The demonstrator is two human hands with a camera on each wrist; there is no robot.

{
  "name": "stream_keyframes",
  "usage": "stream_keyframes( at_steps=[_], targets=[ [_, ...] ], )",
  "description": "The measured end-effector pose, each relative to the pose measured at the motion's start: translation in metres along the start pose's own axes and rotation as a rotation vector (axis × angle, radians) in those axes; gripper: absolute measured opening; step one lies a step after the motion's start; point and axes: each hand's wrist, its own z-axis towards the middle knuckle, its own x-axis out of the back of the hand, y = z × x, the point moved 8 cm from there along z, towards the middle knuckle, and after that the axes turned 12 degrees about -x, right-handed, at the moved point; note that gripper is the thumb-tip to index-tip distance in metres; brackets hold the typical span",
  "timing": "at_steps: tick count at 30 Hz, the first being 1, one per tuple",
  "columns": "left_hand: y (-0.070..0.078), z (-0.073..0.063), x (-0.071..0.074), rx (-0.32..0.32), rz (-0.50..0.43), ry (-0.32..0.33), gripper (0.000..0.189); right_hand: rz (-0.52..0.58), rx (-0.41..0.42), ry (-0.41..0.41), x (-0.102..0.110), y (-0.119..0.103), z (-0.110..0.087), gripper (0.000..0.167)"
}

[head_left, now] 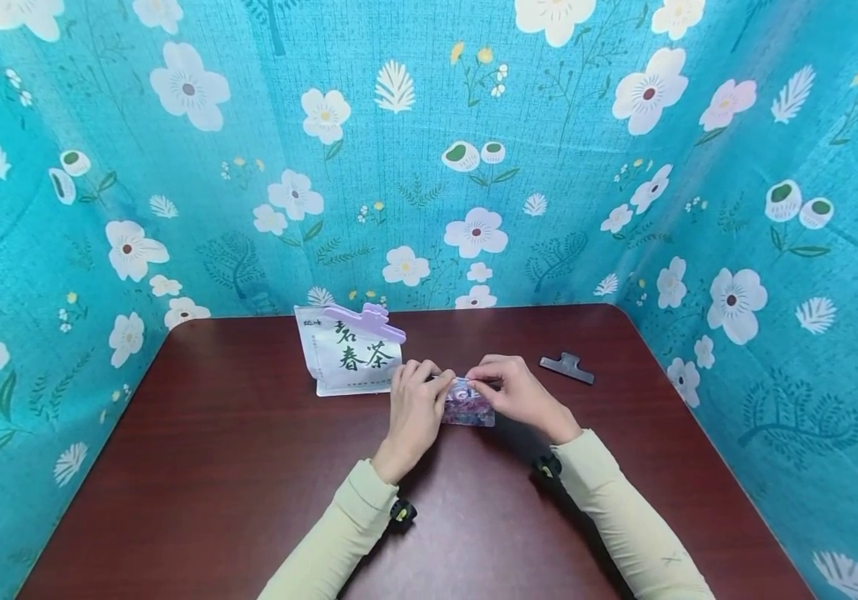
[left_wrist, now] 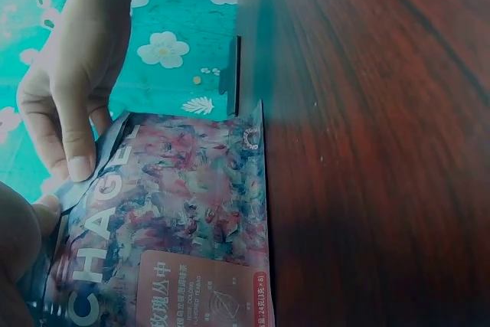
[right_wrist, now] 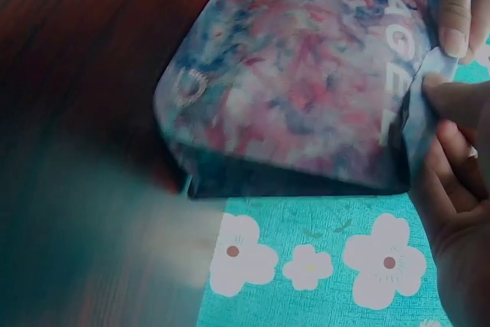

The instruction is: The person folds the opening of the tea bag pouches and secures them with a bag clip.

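Pale cream cloth covers both forearms, the left sleeve point(head_left: 339, 533) and the right sleeve point(head_left: 631, 517) reaching in from the near side over a dark reddish table point(head_left: 249, 475). Beyond them, the left hand point(head_left: 416, 408) and the right hand point(head_left: 522, 390) each pinch the folded top edge point(left_wrist: 80, 185) of a patterned bag point(head_left: 468, 406), thumbs on the near face and fingers behind.

For this fold, it seems best to keep the pressure even at both ends, roll the strip down in one straight line, and run the thumbs outward along the crease so that neither corner lifts. The bag's body looks full, so pressing gently at the top rather than squeezing lower down should keep the base steady.

The bag sits between the hands, its left end under the left hand's grasp and its right end under the right's. Its lower part shows nearer the person than the fingertips; it appears to stand on its base, though how far it leans I cannot tell.

Farther out, a grey clip point(head_left: 567, 367) lies past the right hand, apart from it. A white pouch point(head_left: 346, 367) with a lilac clip point(head_left: 369, 321) across its top is just beyond the left hand. Behind everything hangs a turquoise flowered curtain point(head_left: 399, 208).
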Motion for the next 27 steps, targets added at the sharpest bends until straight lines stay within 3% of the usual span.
stream_keyframes(
  at_steps=[4,14,21,27],
  targets=[
    [-0.002,0.001,0.001,0.016,0.002,0.005,0.011,-0.016,0.021,0.016,0.000,-0.002,0.003,0.013],
    [-0.004,0.001,0.003,0.023,0.000,0.016,0.009,0.044,-0.067,-0.018,0.002,0.010,-0.002,0.016],
    [-0.005,0.000,0.001,0.021,0.000,0.010,0.011,-0.038,-0.009,0.056,0.004,0.008,-0.003,0.015],
    [-0.009,0.000,0.002,0.040,0.003,-0.003,0.012,0.018,-0.064,0.054,0.006,0.015,-0.002,0.017]
  ],
)
